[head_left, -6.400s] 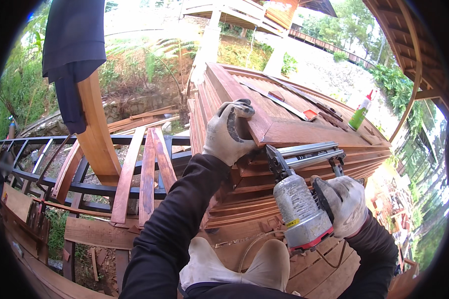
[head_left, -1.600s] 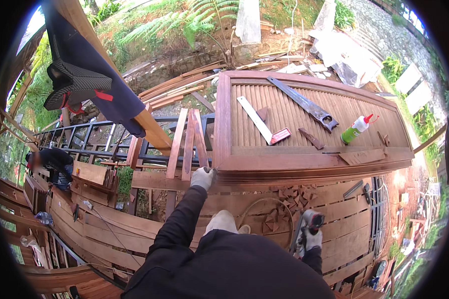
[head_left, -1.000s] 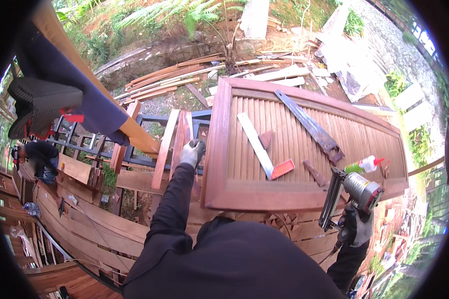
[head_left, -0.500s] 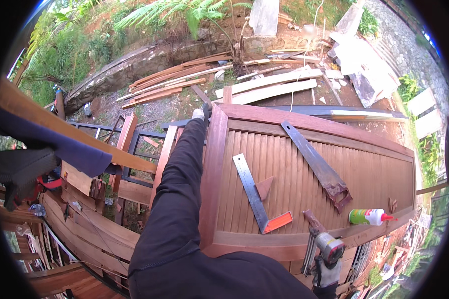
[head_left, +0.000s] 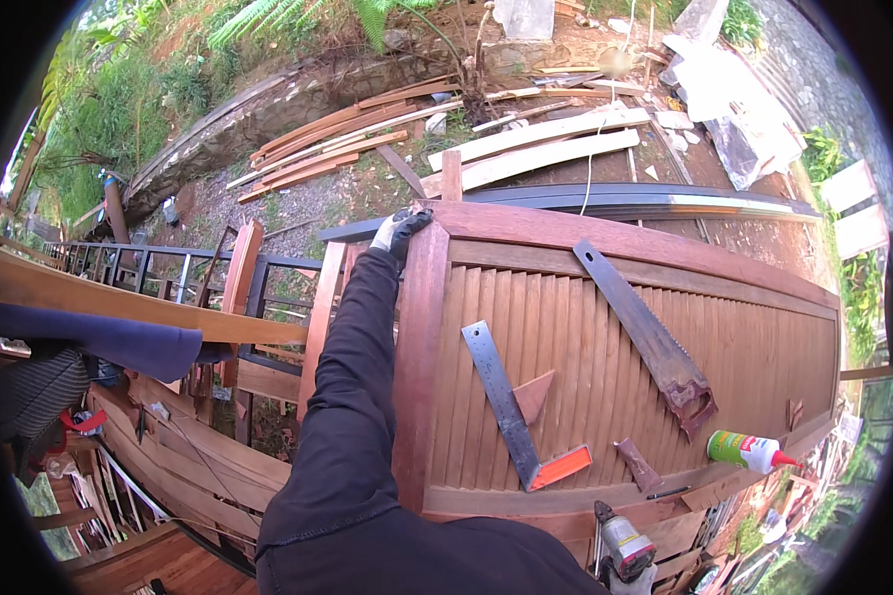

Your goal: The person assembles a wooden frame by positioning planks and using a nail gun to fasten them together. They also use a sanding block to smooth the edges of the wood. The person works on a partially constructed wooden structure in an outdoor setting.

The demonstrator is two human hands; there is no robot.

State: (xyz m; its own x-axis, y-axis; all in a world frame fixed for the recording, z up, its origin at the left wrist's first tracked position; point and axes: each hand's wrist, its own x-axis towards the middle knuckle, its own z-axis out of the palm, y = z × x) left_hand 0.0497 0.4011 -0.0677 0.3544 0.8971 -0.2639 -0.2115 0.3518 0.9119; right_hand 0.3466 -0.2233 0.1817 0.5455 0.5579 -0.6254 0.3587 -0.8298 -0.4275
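Observation:
A reddish-brown louvered wooden door panel [head_left: 422, 327] lies flat before me. My left hand [head_left: 402, 231], in a white and black glove, is closed over its far left corner. My right hand [head_left: 635, 581], gloved and partly cut off by the lower edge, holds a grey cylindrical power tool [head_left: 623, 543] beside the panel's near edge. On the louvers lie a handsaw [head_left: 645, 332], a steel square [head_left: 501, 397] with an orange handle and a triangular wood offcut [head_left: 533, 397]. Nearer the right hand are a small wood piece [head_left: 638, 466] and a green-and-white glue bottle [head_left: 742, 451] with a red cap.
A long light board [head_left: 149, 305] and a dark blue cloth [head_left: 119, 337] stretch in from the left. Black metal railing [head_left: 174, 263] stands behind them. Planks [head_left: 318, 154] and pale boards [head_left: 556, 149] lie on the ground beyond the panel, along with dark metal beams [head_left: 665, 201].
My left hand has come slightly nearer and onto the panel's corner. My right hand has lowered the power tool toward me, uncovering the small wood piece. The view has shifted a little.

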